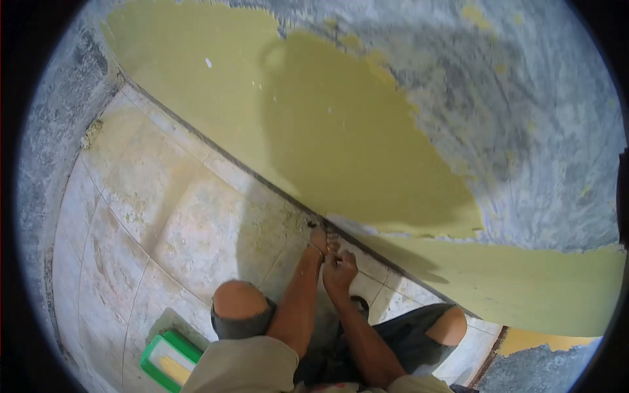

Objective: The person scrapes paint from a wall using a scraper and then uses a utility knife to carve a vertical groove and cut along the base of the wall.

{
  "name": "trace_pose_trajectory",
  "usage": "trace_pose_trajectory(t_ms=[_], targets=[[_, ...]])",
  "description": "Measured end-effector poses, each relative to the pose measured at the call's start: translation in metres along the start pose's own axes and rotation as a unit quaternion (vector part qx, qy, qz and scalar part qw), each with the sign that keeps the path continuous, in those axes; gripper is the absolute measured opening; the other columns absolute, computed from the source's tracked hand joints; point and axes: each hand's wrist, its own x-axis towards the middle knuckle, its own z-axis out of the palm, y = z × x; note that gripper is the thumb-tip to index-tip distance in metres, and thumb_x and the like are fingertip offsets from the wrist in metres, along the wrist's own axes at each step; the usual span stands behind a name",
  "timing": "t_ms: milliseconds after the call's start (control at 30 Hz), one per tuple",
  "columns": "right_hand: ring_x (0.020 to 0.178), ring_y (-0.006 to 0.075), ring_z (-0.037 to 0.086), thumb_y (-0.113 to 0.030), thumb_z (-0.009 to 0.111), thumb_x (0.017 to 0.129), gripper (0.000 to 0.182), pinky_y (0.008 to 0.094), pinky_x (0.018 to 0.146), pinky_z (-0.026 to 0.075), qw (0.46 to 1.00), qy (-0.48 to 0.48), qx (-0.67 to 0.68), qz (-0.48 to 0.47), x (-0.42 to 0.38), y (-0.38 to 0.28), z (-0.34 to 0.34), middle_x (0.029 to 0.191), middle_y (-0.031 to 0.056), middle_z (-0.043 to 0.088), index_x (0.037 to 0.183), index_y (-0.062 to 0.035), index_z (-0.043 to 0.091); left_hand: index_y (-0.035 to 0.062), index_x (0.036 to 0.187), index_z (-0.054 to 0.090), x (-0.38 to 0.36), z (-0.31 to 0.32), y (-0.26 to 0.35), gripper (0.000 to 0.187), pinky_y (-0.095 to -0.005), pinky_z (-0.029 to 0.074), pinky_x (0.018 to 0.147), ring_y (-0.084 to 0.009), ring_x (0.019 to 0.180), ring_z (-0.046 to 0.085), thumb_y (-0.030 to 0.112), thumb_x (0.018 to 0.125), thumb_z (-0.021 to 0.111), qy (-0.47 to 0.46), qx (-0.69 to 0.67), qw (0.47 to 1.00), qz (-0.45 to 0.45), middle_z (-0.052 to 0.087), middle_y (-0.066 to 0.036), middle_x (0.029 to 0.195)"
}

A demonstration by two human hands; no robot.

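Observation:
My left hand [319, 238] is down at the foot of the wall, its fingers bent and close together. A thin band [317, 249] goes round that wrist. My right hand [340, 271] is closed just below and beside it, almost touching the left fingers. Whatever the two hands grip is too small and hidden to make out. A small dark spot or bit [312, 224] shows by the left fingertips. In front of the hands stands the wall, with yellow-green paint [367, 150] low down and bare grey plaster [557, 131] above.
Dusty pale floor tiles [209, 223] carry scattered crumbs. At the lower left lies a green-rimmed tray [154, 367] with something yellow inside. My bent knees [241, 300] flank my arms. A grey wall [56, 157] stands at the left, and a dark strip [223, 152] runs along the painted wall's base.

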Motion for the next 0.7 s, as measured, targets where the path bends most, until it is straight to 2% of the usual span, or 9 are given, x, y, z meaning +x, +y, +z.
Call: trace_pose_trajectory(t_ms=[67,200,233,267,367,433,533,600,700], targets=[[0.057,0.0291,0.057,-0.009,0.067,0.077,0.021,0.0375,0.056,0.046,1.000,-0.007,0.012,0.013,0.001,0.007,-0.002,0.066,0.0172,0.056,0.066,0.0034,0.055,0.0108,0.070,0.042,0.015,-0.014,0.003,0.031,-0.0269,0.026,0.032,-0.0124,0.038,0.031,0.030,0.092,0.032,-0.095,-0.092,0.989,-0.066,0.039,-0.003,0.052],[0.057,0.0297,0.057,-0.010,0.068,0.075,0.021,0.0375,0.056,0.047,0.995,-0.002,0.070,0.070,0.001,-0.006,-0.029,0.064,0.0168,0.056,0.066,0.0030,0.054,0.0113,0.066,0.041,-0.062,0.030,0.000,0.032,-0.0264,0.024,0.031,-0.0127,0.038,0.031,0.026,0.092,0.030,-0.059,-0.043,0.997,0.007,0.038,-0.001,0.051],[0.059,0.0312,0.058,-0.011,0.070,0.075,0.021,0.0386,0.056,0.047,0.997,0.004,0.070,0.043,0.005,-0.009,-0.028,0.064,0.0172,0.057,0.067,0.0029,0.056,0.0099,0.067,0.044,-0.042,0.027,0.002,0.031,-0.0270,0.027,0.032,-0.0137,0.038,0.032,0.024,0.091,0.030,0.009,-0.004,1.000,0.005,0.042,-0.004,0.053],[0.059,0.0312,0.058,-0.011,0.070,0.075,0.021,0.0386,0.056,0.047,0.997,0.004,0.071,0.040,0.011,-0.008,-0.018,0.064,0.0172,0.057,0.067,0.0029,0.056,0.0099,0.067,0.044,-0.008,0.014,0.006,0.031,-0.0270,0.027,0.032,-0.0137,0.038,0.032,0.024,0.091,0.030,0.008,-0.005,1.000,0.007,0.042,-0.004,0.053],[0.058,0.0295,0.058,-0.008,0.069,0.074,0.015,0.0379,0.054,0.046,0.999,-0.010,0.036,-0.003,0.015,-0.008,0.001,0.064,0.0176,0.057,0.068,0.0018,0.059,0.0127,0.064,0.039,0.042,-0.017,0.009,0.036,-0.0263,0.023,0.031,-0.0107,0.035,0.027,0.033,0.093,0.032,-0.081,-0.093,0.992,-0.036,0.037,-0.001,0.050],[0.058,0.0313,0.057,-0.008,0.069,0.074,0.015,0.0387,0.054,0.046,0.999,-0.006,0.041,0.007,0.001,-0.005,-0.019,0.064,0.0179,0.057,0.068,0.0017,0.059,0.0057,0.072,0.049,0.025,-0.019,-0.004,0.029,-0.0281,0.032,0.035,-0.0149,0.039,0.036,0.022,0.090,0.033,-0.154,-0.090,0.984,0.025,0.051,-0.012,0.060],[0.060,0.0339,0.056,-0.007,0.068,0.073,0.014,0.0395,0.055,0.046,0.997,-0.006,0.054,0.047,-0.001,0.001,-0.009,0.065,0.0186,0.057,0.070,0.0019,0.059,0.0110,0.064,0.040,0.017,-0.013,0.000,0.036,-0.0264,0.024,0.032,-0.0118,0.037,0.031,0.031,0.093,0.031,-0.113,-0.058,0.992,-0.018,0.039,-0.003,0.051],[0.062,0.0320,0.057,-0.005,0.068,0.073,0.014,0.0394,0.055,0.046,0.999,-0.016,0.038,-0.019,0.003,0.005,0.009,0.065,0.0178,0.057,0.069,0.0018,0.057,0.0097,0.066,0.042,0.030,-0.023,0.010,0.037,-0.0263,0.025,0.032,-0.0128,0.037,0.032,0.031,0.093,0.031,-0.102,-0.054,0.993,-0.014,0.041,-0.004,0.051],[0.062,0.0311,0.057,-0.007,0.068,0.074,0.017,0.0404,0.054,0.044,0.999,0.012,0.047,-0.010,0.003,0.000,-0.007,0.065,0.0169,0.056,0.069,0.0013,0.054,0.0078,0.069,0.045,0.024,-0.011,0.001,0.034,-0.0272,0.029,0.033,-0.0151,0.038,0.034,0.028,0.092,0.031,-0.054,-0.041,0.998,0.015,0.046,-0.007,0.055]])
